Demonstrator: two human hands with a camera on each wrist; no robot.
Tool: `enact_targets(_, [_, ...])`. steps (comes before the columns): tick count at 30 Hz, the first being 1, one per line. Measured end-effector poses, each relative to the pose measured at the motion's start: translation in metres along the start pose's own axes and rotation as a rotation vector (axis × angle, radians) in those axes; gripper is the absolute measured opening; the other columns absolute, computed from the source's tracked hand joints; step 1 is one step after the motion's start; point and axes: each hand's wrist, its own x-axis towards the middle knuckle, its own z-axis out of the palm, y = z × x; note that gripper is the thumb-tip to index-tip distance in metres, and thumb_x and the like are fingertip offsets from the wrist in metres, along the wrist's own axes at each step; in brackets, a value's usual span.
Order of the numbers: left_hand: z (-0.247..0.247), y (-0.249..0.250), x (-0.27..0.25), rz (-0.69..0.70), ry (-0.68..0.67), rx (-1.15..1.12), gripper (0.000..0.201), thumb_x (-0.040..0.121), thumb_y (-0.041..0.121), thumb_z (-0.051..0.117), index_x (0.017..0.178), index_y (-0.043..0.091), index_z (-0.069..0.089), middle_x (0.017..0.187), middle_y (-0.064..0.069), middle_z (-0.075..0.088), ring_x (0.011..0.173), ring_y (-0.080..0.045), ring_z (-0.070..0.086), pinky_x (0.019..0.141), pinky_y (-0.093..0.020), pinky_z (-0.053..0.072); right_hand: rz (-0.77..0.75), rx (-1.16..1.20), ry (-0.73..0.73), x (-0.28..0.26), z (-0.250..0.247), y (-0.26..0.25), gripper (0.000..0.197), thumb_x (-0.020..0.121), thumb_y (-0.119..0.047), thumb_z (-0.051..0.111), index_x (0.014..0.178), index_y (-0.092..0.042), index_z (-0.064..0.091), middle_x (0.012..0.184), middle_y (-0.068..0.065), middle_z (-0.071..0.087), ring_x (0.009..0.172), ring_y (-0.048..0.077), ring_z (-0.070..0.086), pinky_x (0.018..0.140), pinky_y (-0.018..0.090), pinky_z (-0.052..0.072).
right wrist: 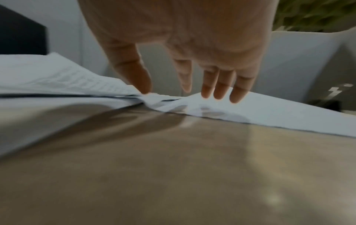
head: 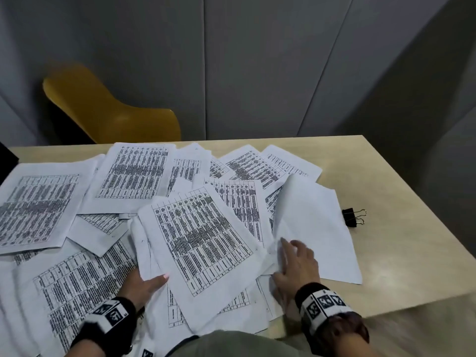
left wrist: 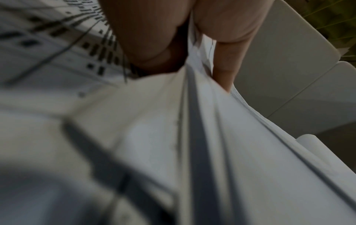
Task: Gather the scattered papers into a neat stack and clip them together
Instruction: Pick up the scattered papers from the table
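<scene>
On the table point(head: 401, 256), the left hand point(head: 144, 282) pinches a sheaf of papers point(head: 201, 243) while the right hand point(head: 296, 264), fingers spread on the blank sheet point(head: 316, 228), should slide it (flat, unhurried) under that sheaf.

Papers point(head: 201, 235) overlapping across the table point(head: 401, 256) from its left edge to past the middle, binder clip point(head: 353, 217) just beside the rightmost sheet, toward the right edge, chair point(head: 110, 112) behind the far edge, left of centre
</scene>
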Motion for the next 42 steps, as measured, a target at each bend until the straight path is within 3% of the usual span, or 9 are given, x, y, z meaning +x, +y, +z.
enact_targets(6, [0.000,-0.001,0.000,0.017,0.000,-0.005,0.019,0.080,0.000,0.065,0.097,0.009,0.061,0.082,-0.003,0.064,0.081,-0.022,0.060,0.083,-0.033,0.042,0.716,0.375,0.227,0.030,-0.029,0.056,0.104,0.069,-0.050,0.073,0.147,-0.021,0.010,0.149,0.024,0.015,0.137,0.040,0.016,0.111,0.053,0.022])
enact_targets(9, [0.000,0.000,0.001,0.014,-0.001,-0.011,0.018,0.081,-0.001,0.065,0.097,0.007,0.062,0.081,-0.004,0.065,0.080,-0.021,0.060,0.083,-0.033,0.043,0.812,0.372,0.188,0.031,-0.037,0.073,0.119,0.059,-0.048,0.082,0.146,-0.022,0.005,0.141,0.025,0.023,0.130,0.041,0.026,0.105,0.054,0.029])
enact_targets(13, [-0.002,-0.005,0.007,-0.019,0.002,0.004,0.023,0.079,-0.001,0.067,0.102,0.004,0.063,0.097,-0.016,0.067,0.096,-0.033,0.062,0.094,-0.044,0.045,0.710,0.584,0.218,0.033,-0.035,0.071,0.108,0.068,-0.018,0.080,0.147,-0.022,0.007,0.142,0.021,0.032,0.123,0.043,0.044,0.100,0.047,0.038])
enact_targets(16, [-0.002,-0.008,0.009,-0.026,0.022,0.009,0.023,0.078,0.001,0.069,0.100,0.007,0.064,0.097,-0.016,0.068,0.096,-0.033,0.063,0.096,-0.048,0.045,0.599,0.747,0.408,0.029,-0.037,0.055,0.068,0.075,-0.006,0.068,0.137,-0.013,0.039,0.122,0.020,0.060,0.114,0.036,0.055,0.094,0.036,0.043])
enact_targets(19, [-0.002,-0.011,0.012,-0.028,0.038,0.025,0.030,0.077,0.001,0.070,0.106,0.003,0.063,0.098,-0.017,0.068,0.095,-0.034,0.064,0.095,-0.049,0.046,0.308,0.797,0.618,0.015,-0.048,0.018,0.031,0.076,-0.006,0.062,0.108,-0.009,0.063,0.091,0.011,0.066,0.091,0.028,0.062,0.076,0.025,0.040])
enact_targets(23, [-0.003,-0.010,0.013,-0.016,0.038,0.032,0.029,0.078,0.001,0.068,0.107,0.003,0.063,0.097,-0.017,0.068,0.094,-0.033,0.064,0.092,-0.044,0.047,-0.195,0.826,0.812,-0.002,-0.062,-0.037,0.025,0.073,-0.012,0.053,0.093,-0.010,0.067,0.085,0.004,0.061,0.073,-0.002,0.056,0.068,0.009,0.044])
enact_targets(31, [-0.002,-0.010,0.014,0.034,0.048,0.076,0.046,0.066,0.024,0.076,0.105,0.004,0.064,0.096,-0.016,0.068,0.089,-0.033,0.064,0.090,-0.046,0.048,-0.649,0.208,0.251,-0.026,0.000,-0.114,0.016,0.072,-0.016,0.061,0.087,-0.017,0.066,0.079,0.001,0.062,0.067,0.019,0.059,0.059,0.021,0.044])
enact_targets(36, [-0.002,-0.012,0.016,0.038,0.094,0.031,0.038,0.082,0.048,0.062,0.094,0.012,0.066,0.093,-0.013,0.070,0.090,-0.032,0.066,0.086,-0.042,0.051,-0.832,0.072,-0.072,-0.034,0.027,-0.139,0.035,0.083,-0.036,0.062,0.112,-0.015,0.061,0.103,0.010,0.064,0.092,0.028,0.060,0.090,0.037,0.043])
enact_targets(42, [-0.002,-0.010,0.006,0.052,0.030,0.074,0.015,0.075,0.018,0.075,0.086,0.021,0.066,0.085,0.001,0.069,0.087,-0.023,0.065,0.086,-0.035,0.048,-0.391,0.286,-0.057,0.001,0.015,-0.103,0.043,0.088,-0.039,0.055,0.127,-0.020,0.054,0.135,0.007,0.048,0.124,0.022,0.043,0.108,0.041,0.036])
